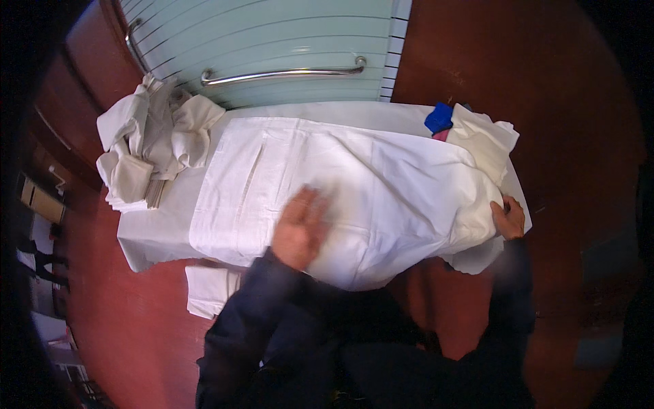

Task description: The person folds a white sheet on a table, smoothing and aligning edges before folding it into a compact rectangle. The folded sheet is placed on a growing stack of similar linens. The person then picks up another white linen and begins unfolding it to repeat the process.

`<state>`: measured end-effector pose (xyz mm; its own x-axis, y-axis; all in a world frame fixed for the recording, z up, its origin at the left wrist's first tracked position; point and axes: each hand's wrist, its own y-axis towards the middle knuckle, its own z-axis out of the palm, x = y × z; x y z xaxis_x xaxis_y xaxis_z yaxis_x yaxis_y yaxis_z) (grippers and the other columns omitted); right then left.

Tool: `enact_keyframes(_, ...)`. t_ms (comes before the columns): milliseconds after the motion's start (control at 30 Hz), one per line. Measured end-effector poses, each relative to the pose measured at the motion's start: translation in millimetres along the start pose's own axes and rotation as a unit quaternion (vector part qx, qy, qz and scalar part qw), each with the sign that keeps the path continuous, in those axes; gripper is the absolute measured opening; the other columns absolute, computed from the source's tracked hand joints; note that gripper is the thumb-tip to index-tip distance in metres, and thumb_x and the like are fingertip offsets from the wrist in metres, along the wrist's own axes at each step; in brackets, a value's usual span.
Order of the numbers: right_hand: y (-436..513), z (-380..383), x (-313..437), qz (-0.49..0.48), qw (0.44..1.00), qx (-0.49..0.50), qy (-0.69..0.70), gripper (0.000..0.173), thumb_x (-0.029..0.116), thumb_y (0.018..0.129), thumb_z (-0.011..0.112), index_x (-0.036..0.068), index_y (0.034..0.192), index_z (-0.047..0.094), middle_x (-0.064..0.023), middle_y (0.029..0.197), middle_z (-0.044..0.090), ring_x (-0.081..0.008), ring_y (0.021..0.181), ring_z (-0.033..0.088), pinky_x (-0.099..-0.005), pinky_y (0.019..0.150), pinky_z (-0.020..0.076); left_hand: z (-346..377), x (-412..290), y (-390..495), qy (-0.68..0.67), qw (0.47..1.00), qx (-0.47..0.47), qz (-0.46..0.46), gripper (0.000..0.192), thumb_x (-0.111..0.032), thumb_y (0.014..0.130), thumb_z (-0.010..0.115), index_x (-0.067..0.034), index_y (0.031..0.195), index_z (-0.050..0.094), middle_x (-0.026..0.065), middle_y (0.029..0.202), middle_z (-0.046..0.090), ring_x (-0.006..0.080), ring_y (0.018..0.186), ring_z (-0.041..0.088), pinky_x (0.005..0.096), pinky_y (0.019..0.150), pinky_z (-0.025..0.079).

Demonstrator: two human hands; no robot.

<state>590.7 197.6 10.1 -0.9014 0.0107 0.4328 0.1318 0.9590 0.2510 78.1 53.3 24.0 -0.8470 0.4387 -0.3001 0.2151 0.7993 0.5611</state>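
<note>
A large white cloth (327, 168) lies spread across a covered table. Its left part is fairly flat, while its right part is creased and bunched, and its near edge hangs over the table's front. Blurred by motion, my left hand (301, 230) is over the middle of the cloth; whether it touches the fabric cannot be told. At the table's right end my right hand (508, 217) grips the bunched edge of the cloth between thumb and fingers.
Crumpled white cloths (153, 128) lie on a folded stack (135, 204) at the left. Off-white cloth (480, 135) and a blue item (439, 118) sit back right. Behind the table (158, 235) is a metal handle (283, 75). A folded white cloth (209, 289) is below the front edge.
</note>
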Motion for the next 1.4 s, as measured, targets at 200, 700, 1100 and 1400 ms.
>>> enact_keyframes(200,-7,-6,-26,-0.058,0.979,-0.047,0.187,0.010,0.011,0.089,0.061,0.005,0.085,0.054,-0.0012,0.078,0.051,-0.0137,0.076,0.049,-0.0267,0.073,0.0424,42,-47,3,-0.008,0.996,0.088,0.007,0.054,-0.027,0.082,0.072,-0.016,0.133,0.058,0.0157,0.146,0.043,0.0361,0.139,0.036,0.0519,0.114,0.026)
enact_keyframes(700,12,-54,-52,0.179,0.898,0.037,0.400,0.048,0.038,0.097,0.053,0.002,0.129,0.054,-0.0153,0.125,0.056,-0.0272,0.113,0.053,-0.0397,0.101,0.0396,59,-39,-11,-0.039,0.998,0.055,-0.017,0.054,-0.030,0.074,0.075,-0.016,0.124,0.064,0.0154,0.145,0.045,0.0356,0.139,0.034,0.0592,0.114,0.022)
enact_keyframes(1100,82,15,2,-0.096,0.959,0.167,0.208,0.019,0.020,0.096,0.059,0.001,0.095,0.055,0.0008,0.088,0.051,-0.0125,0.087,0.048,-0.0272,0.083,0.0390,73,-42,-11,-0.086,0.994,0.053,-0.048,0.049,-0.033,0.073,0.076,-0.018,0.118,0.068,0.0155,0.142,0.046,0.0365,0.140,0.031,0.0588,0.116,0.015)
enact_keyframes(1400,94,30,26,-0.092,0.903,0.343,0.244,0.030,0.020,0.091,0.066,-0.001,0.112,0.060,-0.0051,0.094,0.061,-0.0148,0.088,0.055,-0.0290,0.080,0.0454,84,-39,-7,-0.118,0.992,-0.004,-0.038,0.049,-0.032,0.062,0.079,-0.017,0.108,0.071,0.0195,0.139,0.047,0.0404,0.136,0.035,0.0594,0.115,0.017)
